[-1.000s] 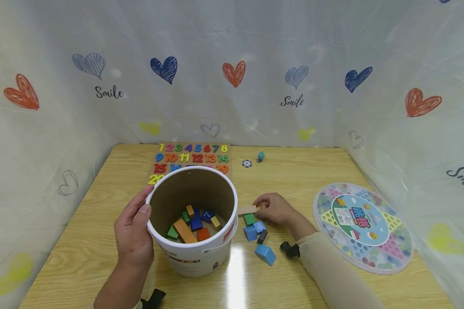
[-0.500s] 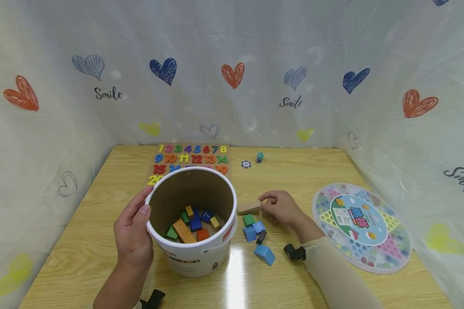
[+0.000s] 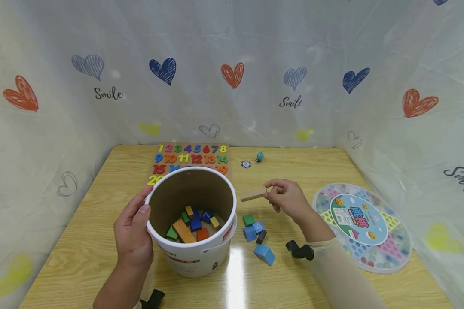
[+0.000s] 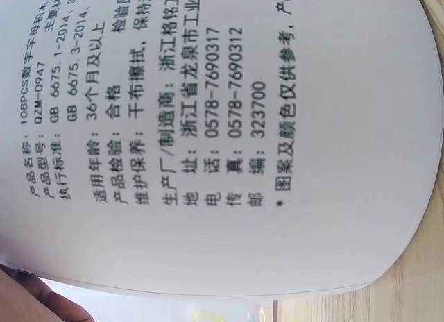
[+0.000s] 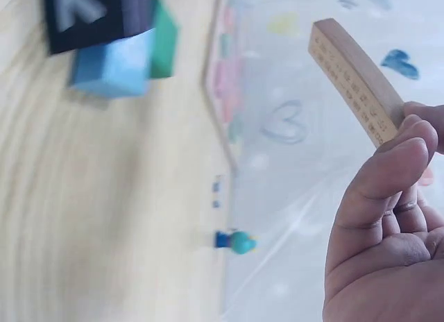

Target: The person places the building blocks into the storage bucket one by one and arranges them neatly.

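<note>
A white bucket stands in front of me, with several coloured toy blocks on its floor. My left hand holds it at the left side of the rim; printed text on its wall fills the left wrist view. My right hand pinches one end of a plain wooden block, raised above the table to the right of the bucket. Small print runs along one side of that wooden block in the right wrist view. Below the right hand lie a green block, blue blocks and a dark block.
Behind the bucket lies a number board, partly hidden by it. A round chip and a small teal figure are at the back. On the right rests a round Chinese checkers case. A printed curtain surrounds the table.
My right hand has lifted the wooden block off the table, moving up and slightly right. The left hand and the bucket have stayed in place.
</note>
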Motion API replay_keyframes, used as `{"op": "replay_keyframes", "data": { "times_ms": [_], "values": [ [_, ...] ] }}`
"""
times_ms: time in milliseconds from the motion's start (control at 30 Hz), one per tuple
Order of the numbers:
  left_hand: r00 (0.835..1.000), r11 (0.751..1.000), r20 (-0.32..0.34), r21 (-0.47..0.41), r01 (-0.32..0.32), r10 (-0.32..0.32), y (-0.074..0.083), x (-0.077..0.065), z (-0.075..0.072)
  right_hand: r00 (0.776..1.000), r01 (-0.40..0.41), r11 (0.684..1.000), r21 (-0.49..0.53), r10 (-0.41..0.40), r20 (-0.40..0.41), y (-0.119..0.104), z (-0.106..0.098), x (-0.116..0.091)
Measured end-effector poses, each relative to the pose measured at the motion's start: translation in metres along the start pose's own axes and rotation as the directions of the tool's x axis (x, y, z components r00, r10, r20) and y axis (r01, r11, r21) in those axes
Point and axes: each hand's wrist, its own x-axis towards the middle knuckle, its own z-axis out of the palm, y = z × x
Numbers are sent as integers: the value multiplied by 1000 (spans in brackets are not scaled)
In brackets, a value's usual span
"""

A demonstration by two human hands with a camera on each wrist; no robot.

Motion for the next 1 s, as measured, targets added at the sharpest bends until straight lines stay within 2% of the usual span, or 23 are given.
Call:
{"op": "replay_keyframes", "data": {
  "times_ms": [300, 433, 600, 867, 1000],
  "values": [
    [1000, 1000, -7, 5, 10, -10, 0, 0, 0, 987, 159, 983, 92, -159, -8, -41, 0, -11],
    [1000, 1000, -8, 0, 11, -11, -1, 0, 0, 979, 204, 964, 173, -205, -13, -54, 3, -15],
    [1000, 1000, -8, 1, 1, -1, 0, 0, 0, 965, 254, 929, 268, -263, -3, -70, 16, -18],
    [1000, 1000, 4, -13, 6, -6, 0, -1, 0, 959, 273, 920, 280, -284, -2, -82, 31, -20],
    [1000, 1000, -3, -11, 12, -12, 0, -1, 0, 944, 313, 905, 289, -329, 4, -89, 31, -20]
  ]
}}
